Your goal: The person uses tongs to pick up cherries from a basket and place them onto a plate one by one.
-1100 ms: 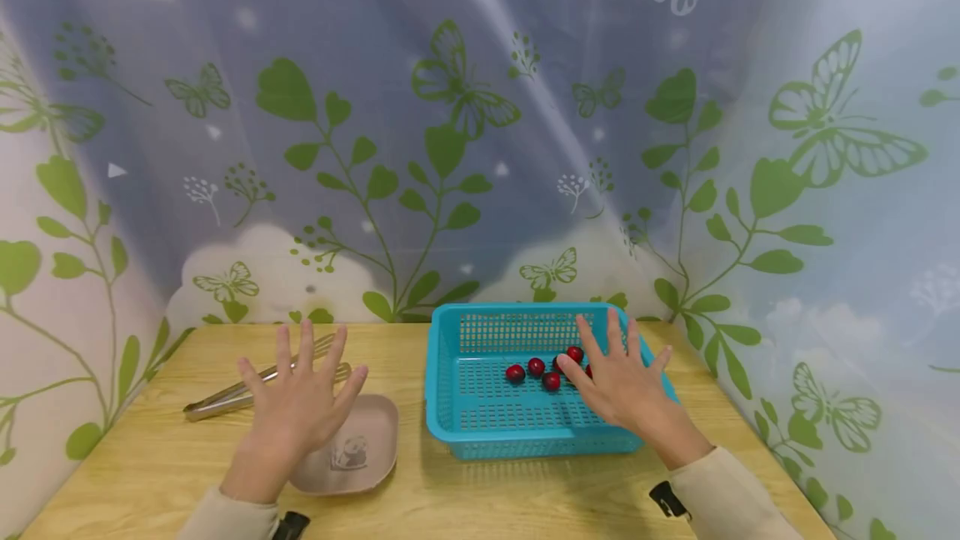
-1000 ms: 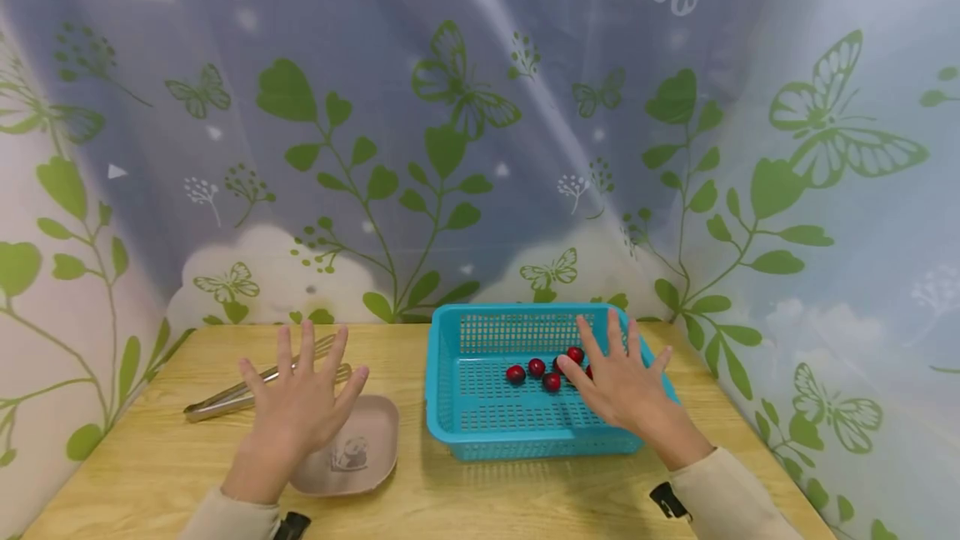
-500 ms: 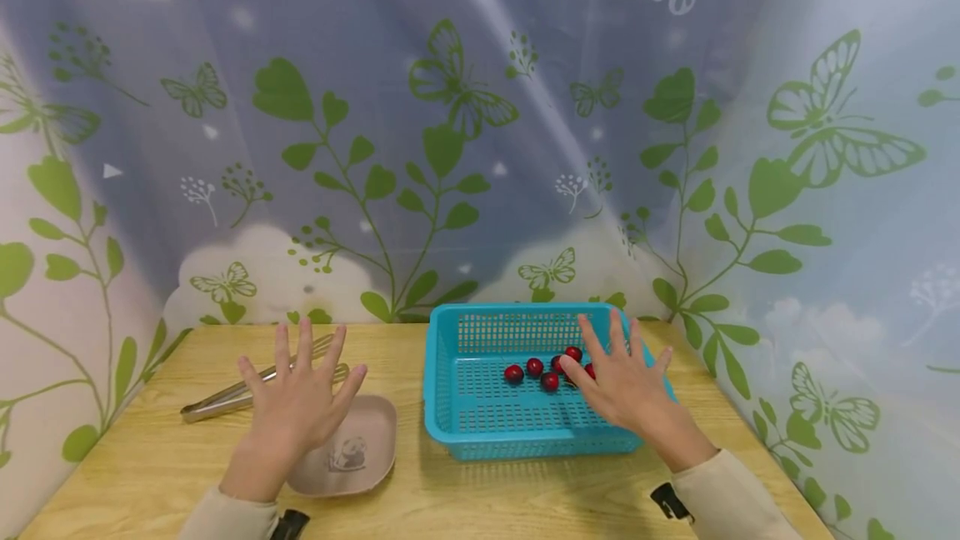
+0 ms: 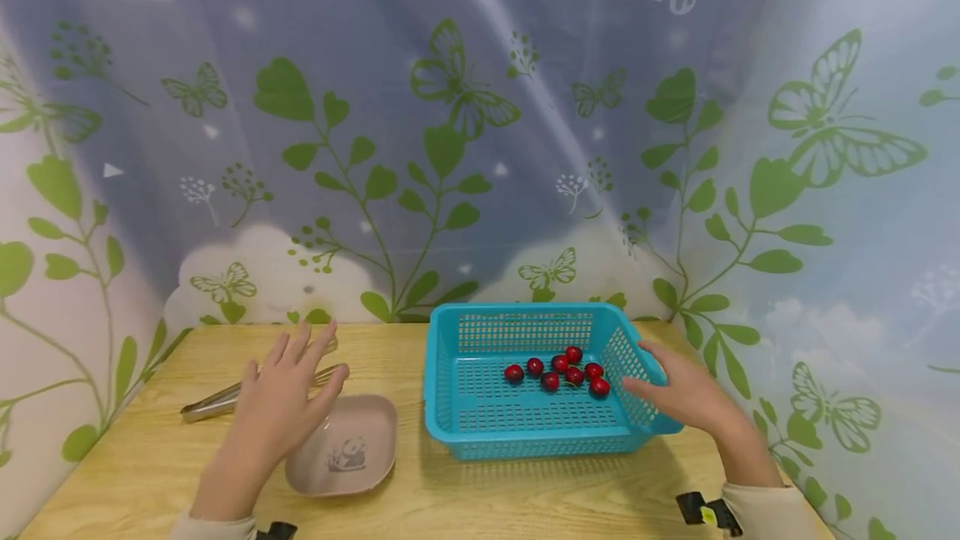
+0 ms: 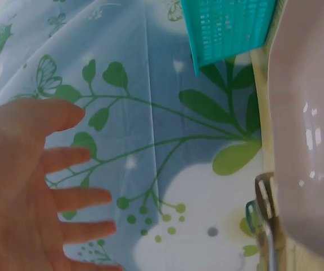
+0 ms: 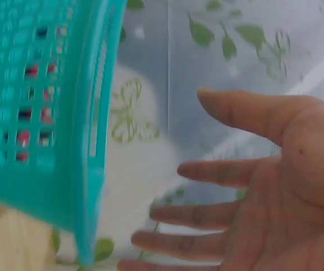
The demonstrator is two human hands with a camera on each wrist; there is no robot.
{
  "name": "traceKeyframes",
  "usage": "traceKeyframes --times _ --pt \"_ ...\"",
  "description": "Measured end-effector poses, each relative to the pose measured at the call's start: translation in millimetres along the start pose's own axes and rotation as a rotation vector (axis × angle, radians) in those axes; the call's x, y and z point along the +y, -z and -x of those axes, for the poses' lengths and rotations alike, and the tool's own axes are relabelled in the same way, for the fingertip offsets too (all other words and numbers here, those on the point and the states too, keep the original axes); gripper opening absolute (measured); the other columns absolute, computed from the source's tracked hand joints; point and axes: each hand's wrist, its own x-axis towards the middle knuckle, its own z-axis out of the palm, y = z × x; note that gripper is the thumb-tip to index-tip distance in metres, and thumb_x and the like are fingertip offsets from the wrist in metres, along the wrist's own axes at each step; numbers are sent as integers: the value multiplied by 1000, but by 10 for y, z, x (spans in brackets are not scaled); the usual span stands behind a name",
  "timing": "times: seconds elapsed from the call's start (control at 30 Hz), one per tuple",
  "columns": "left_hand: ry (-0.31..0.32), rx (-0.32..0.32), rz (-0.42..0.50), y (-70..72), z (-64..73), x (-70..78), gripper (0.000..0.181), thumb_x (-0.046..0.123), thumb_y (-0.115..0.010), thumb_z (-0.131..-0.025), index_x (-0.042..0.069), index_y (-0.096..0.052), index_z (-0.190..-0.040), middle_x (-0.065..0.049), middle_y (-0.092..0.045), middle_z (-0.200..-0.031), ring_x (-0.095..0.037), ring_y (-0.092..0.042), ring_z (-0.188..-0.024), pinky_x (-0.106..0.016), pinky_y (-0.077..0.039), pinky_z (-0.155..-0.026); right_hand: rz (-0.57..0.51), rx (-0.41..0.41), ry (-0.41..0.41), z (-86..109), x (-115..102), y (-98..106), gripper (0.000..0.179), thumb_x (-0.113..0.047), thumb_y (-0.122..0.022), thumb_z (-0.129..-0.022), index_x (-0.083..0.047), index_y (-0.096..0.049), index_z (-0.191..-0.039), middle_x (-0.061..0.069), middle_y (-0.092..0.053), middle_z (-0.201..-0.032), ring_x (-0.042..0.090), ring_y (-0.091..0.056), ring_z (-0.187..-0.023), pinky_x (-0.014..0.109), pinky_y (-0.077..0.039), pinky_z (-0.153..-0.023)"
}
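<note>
A blue plastic basket (image 4: pixel 536 446) stands on the table with several dark red cherries (image 4: pixel 573 375) on its floor. My right hand (image 4: pixel 686 390) is at the basket's right end, and in the right wrist view its extended fingers (image 6: pixel 195 214) stand apart from the basket wall (image 6: pixel 65 141). To the left, my left hand (image 4: pixel 277 407) hovers with spread fingers, holding nothing. It partly hides metal tongs (image 4: pixel 213 402) lying on the table. Beside it sits a pinkish square plate (image 4: pixel 363 427) with a panda print, also seen at the right of the left wrist view.
The wooden table (image 4: pixel 495 498) meets a patterned curtain (image 4: pixel 480 190) at the back, with curtain on both sides too. Bare wood shows between the plate and the basket.
My right hand has moved right, from over the basket to beside its right end, uncovering more cherries. My left hand has turned and shifted slightly left and down.
</note>
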Motion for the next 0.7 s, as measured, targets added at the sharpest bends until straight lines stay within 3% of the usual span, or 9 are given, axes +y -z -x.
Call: traceKeyframes --times 0.1,0.2,0.43,0.57,0.7 --pt "-80 55 57 -25 30 -22 53 41 -54 -107 12 -54 -151 -25 -49 -155 -54 -46 -141 -77 -39 -105 -47 -6 -46 56 188 67 79 -40 -60 -104 9 -29 -158 42 -34 -156 63 -46 -133 63 -52 -97" --pt "-145 48 145 -52 51 -53 44 32 -59 -106 8 -62 -143 -22 -53 -152 -50 -51 -139 -70 -44 -105 -138 -52 -81 92 373 107 79 -39 -59 -105 10 -26 -158 44 -33 -154 62 -49 -130 58 -56 -94" --pt "-251 20 291 -57 27 -47 42 17 -63 -104 5 -60 -144 -21 -57 -149 -45 -52 -140 -66 -44 -109 -346 -173 -135 106 732 118 82 -33 -60 -105 14 -19 -158 44 -41 -148 47 -63 -122 53 -59 -93" --pt "-276 32 335 -22 -15 23 43 14 -62 -104 6 -58 -146 -18 -58 -149 -44 -53 -139 -65 -45 -109 -424 -219 -148 71 861 103 81 -30 -61 -105 15 -19 -158 44 -43 -147 40 -67 -118 52 -60 -92" --pt "-282 21 337 -8 -28 61 44 15 -62 -104 9 -58 -147 -17 -59 -149 -44 -53 -139 -65 -45 -109 -492 -266 -141 40 975 59 80 -28 -62 -105 16 -20 -156 38 -55 -139 31 -70 -110 51 -61 -91"
